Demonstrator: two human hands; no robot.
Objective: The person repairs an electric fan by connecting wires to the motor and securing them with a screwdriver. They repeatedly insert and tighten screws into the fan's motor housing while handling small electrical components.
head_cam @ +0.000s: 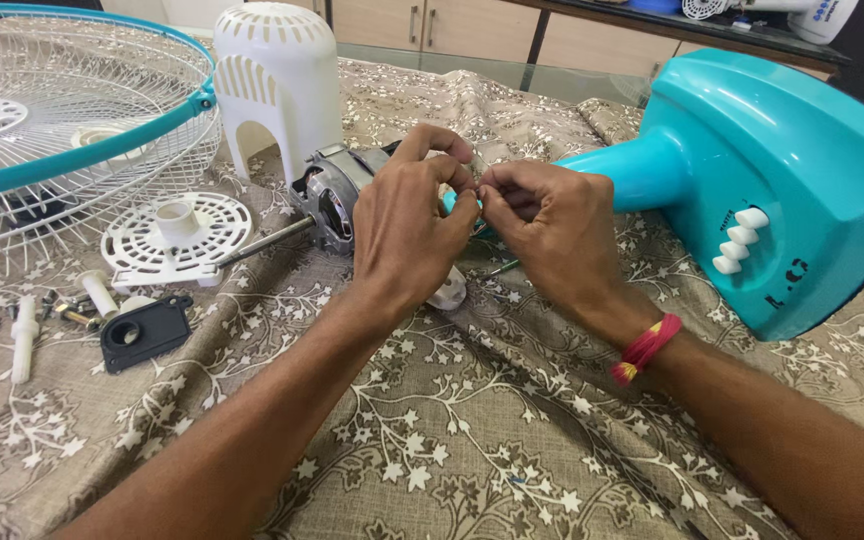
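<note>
Far to the left of your pinch lies a white wire fan guard (62, 130) with a turquoise rim, and nearer to it a round white slotted disc (176, 237), a black plastic piece (144, 331) and loose white pegs and screws (62, 310) on the patterned cloth (432, 450). Behind and to the left of your hands stands a white vented motor cover (277, 85). Just left of the pinch sits the fan motor (337, 195), a grey metal body with a thin steel shaft pointing left across the cloth; your left hand (412, 235) hides its right end. Your left hand has its thumb and forefinger closed on something small at the motor's right end; it is too small and too covered to name. Your right hand (547, 235), touching the left at the fingertips, pinches the same spot; a red thread band circles its wrist. To the right of the grip the turquoise fan base (782, 180) lies on its side, its neck reaching in to your fingers, white push buttons (740, 240) on its face. The risk, as it looks: the small part could slip from your fingertips and vanish in the busy cloth pattern, or a hard tug could strain whatever joins motor and neck.
</note>
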